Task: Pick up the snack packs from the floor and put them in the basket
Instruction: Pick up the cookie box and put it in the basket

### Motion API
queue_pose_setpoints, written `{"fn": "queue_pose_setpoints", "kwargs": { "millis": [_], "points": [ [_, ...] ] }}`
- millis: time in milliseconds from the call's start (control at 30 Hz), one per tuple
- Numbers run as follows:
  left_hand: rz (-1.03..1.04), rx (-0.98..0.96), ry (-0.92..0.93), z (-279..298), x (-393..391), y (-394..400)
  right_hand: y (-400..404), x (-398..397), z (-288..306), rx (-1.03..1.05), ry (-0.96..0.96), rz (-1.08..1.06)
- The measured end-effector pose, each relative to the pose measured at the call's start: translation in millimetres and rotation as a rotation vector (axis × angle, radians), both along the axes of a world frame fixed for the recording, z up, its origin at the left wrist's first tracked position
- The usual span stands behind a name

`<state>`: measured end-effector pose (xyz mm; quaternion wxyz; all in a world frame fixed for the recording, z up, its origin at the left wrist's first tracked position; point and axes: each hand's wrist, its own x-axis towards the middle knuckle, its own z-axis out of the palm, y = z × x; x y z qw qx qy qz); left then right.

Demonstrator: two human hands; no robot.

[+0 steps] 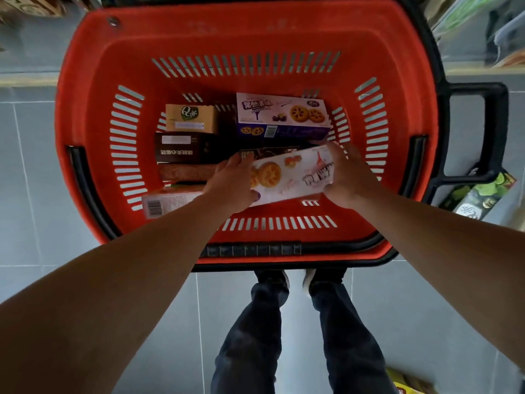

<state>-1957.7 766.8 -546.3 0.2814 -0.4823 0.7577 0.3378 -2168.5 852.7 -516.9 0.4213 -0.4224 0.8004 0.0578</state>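
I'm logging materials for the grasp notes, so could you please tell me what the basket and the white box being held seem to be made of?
Basket: looks like moulded rigid plastic, red with a slight sheen; the slotted walls and smooth rounded rim suggest it.
White box: probably printed cardboard, fairly glossy; flat faces, crisp edges and cookie graphics point that way. Left hand and right hand hold its ends.

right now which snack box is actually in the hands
The white cookie box, gripped at its ends by the left hand and right hand; the purple box and others lie untouched.
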Motion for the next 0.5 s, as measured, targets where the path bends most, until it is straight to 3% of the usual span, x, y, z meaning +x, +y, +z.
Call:
{"fn": "queue_pose_setpoints", "kwargs": {
  "millis": [200,500],
  "points": [
    [-0.071,0.017,0.027,0,-7,5,2,5,14,0.037,-0.033,0.115],
    [0.009,-0.029,0.074,60,-25,12,19,7,59,-0.129,-0.054,0.020]
  ]
}}
